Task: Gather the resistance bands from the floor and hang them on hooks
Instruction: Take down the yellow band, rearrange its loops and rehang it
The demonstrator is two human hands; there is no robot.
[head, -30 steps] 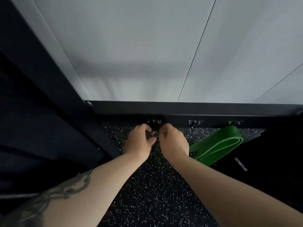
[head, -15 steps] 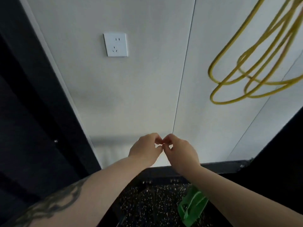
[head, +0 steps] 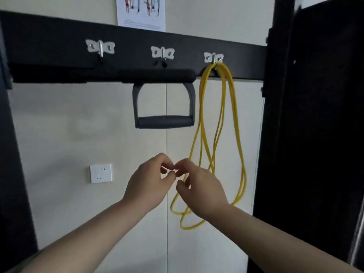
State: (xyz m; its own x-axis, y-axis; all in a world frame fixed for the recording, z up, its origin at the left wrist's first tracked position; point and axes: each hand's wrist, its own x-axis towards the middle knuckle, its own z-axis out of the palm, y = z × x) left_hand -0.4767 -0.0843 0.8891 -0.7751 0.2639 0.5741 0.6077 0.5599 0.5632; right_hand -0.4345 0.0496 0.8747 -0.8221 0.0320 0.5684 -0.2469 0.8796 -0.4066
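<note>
Cream wall, black rack beam behind. Left hand (head: 147, 186) and right hand (head: 199, 191) pinched fingertip to fingertip; contents, if any, too small to tell. Thin yellow rubber band (head: 222, 134) already hung on right silver hook (head: 213, 58). Grey handle (head: 164, 107) under middle hook (head: 162, 52); left hook (head: 100, 47) seemingly bare.

Single head-worn view faces the wall (head: 59, 134) close-up, level with the hook rail (head: 49, 36)

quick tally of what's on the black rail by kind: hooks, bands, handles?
Silver hooks: 3
Yellow resistance band: 1, looped on the rightmost hook
Black handles: 1, hanging below the middle hook
Total: 5
</note>
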